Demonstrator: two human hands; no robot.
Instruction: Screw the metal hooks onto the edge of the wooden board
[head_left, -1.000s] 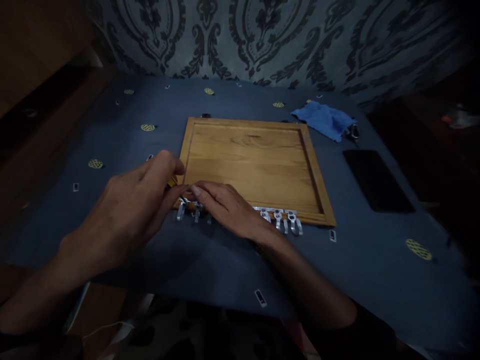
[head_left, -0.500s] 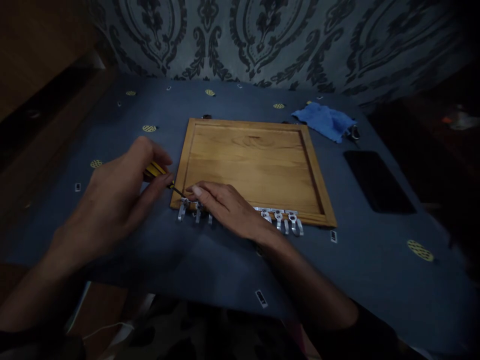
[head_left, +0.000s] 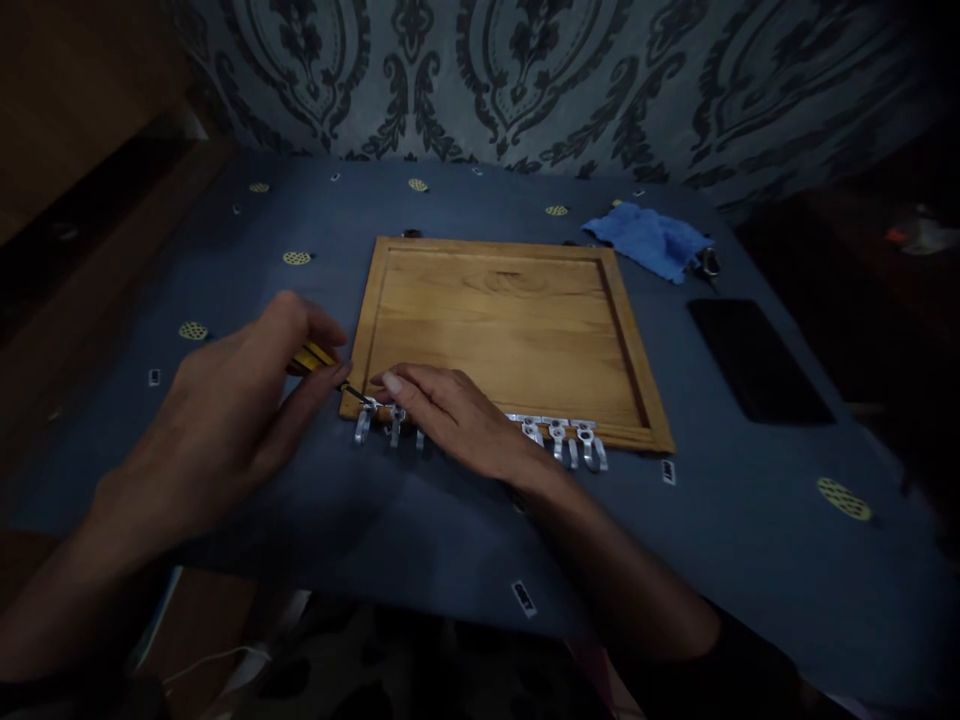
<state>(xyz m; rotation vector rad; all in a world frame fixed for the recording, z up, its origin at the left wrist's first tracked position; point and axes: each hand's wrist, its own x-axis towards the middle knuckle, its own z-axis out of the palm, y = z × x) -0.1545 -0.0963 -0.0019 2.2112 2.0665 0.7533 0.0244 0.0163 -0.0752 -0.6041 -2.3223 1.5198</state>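
Note:
My left hand [head_left: 225, 410] is closed around a screwdriver [head_left: 311, 357] with a yellow and black handle. Its thin shaft slants down to the leftmost hook. Along the near edge of a framed wooden board [head_left: 495, 310] runs a row of silver metal hooks [head_left: 556, 437], hanging over the side towards me. My right hand [head_left: 457, 415] lies across the middle of that row, fingers together, pressing the hooks against the frame and covering some of them. Its thumb and fingertips are close to the screwdriver's tip; whether they pinch a screw there is too small to tell.
A blue cloth [head_left: 649, 240] lies at the back right, with a dark metal object [head_left: 708, 263] beside it. Nearer on the right is a black phone [head_left: 757, 360]. The patterned blue cover [head_left: 465, 560] lies under everything. A wooden furniture piece [head_left: 90, 100] stands at left.
My left hand and the screwdriver have dipped slightly, with the tip still at the leftmost hook. My right hand and the board have hardly moved.

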